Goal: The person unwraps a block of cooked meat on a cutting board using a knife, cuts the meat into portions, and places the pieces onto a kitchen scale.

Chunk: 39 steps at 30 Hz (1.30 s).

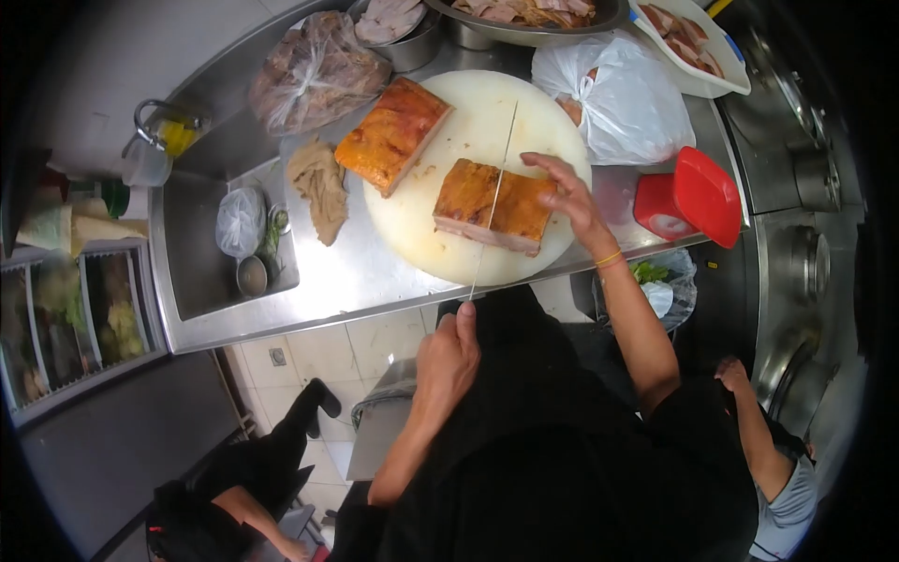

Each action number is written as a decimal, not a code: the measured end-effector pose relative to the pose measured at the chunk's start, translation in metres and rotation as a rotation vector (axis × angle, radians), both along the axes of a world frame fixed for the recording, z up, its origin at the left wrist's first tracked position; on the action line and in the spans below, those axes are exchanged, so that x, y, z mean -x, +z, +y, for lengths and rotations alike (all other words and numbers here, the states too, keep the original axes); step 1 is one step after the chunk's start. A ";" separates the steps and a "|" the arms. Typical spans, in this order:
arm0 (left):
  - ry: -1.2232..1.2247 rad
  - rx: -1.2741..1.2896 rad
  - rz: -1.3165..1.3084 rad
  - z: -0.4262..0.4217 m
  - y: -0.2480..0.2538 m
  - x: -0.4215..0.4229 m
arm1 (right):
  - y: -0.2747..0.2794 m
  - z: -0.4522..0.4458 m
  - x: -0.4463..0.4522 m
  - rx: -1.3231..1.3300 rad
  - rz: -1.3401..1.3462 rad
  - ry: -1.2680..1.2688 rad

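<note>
My left hand (449, 348) is closed around the handle of a long knife, near the counter's front edge. Seen edge-on, the knife blade (507, 150) looks like a thin line across a block of roast pork with golden-brown skin (523, 208). Whether the blade has entered the meat I cannot tell. At the block's right end is my right hand (573, 199), fingers spread, thumb by the skin; firm contact is unclear. Both lie over a round white cutting board (487, 94). A second roast pork block (391, 131) sits on its left side.
A brown cloth (320, 187) lies left of the board, beside the sink (183, 267). Bagged meat (314, 75), a white plastic bag (618, 98), a white meat tub (730, 80) and a red container (667, 197) surround it. Two other people (239, 478) (782, 478) are nearby.
</note>
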State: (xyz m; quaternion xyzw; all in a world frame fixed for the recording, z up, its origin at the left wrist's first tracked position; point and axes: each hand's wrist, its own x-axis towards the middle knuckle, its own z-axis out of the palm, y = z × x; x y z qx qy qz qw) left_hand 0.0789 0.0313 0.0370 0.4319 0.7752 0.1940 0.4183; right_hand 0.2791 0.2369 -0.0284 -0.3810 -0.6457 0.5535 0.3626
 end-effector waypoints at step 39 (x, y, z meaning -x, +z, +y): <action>-0.106 0.087 0.213 -0.007 0.015 0.003 | -0.005 -0.046 0.045 -0.660 -0.417 -0.152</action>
